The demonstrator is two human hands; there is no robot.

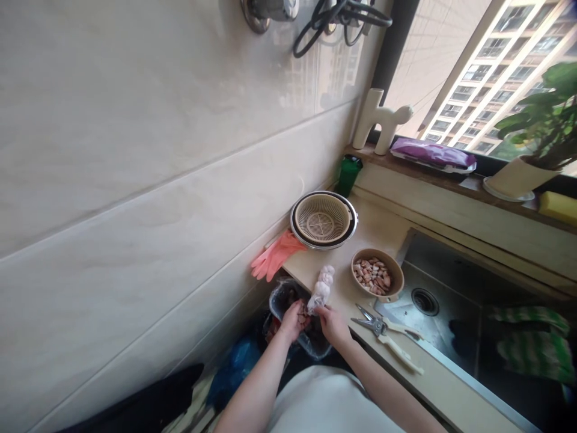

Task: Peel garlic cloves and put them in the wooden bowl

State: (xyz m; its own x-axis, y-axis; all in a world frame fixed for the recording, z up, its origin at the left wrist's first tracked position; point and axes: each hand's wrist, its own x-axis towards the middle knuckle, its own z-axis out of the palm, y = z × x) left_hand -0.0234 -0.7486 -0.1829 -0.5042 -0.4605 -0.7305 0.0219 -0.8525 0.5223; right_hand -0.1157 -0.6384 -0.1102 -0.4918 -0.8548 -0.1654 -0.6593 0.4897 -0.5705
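Observation:
My left hand (293,320) is cupped round several pinkish-brown garlic cloves (303,315), above the lined bin. Close beside it, my right hand (334,326) has its fingers closed at the near end of a thin bag of white garlic bulbs (323,284), which lies on the counter edge. The fingertips are partly hidden there. To the right, a brown bowl (395,276) holds many pinkish unpeeled cloves. Kitchen scissors (382,331) with cream handles lie spread apart in front of the bowl.
The bin (280,296) with a clear liner stands below the counter edge. A beige strainer (323,218) sits in a metal-rimmed basin, beside pink rubber gloves (278,255). At right is a steel sink (444,288) with a green-striped cloth (534,346). A green bottle (348,175) stands in the corner.

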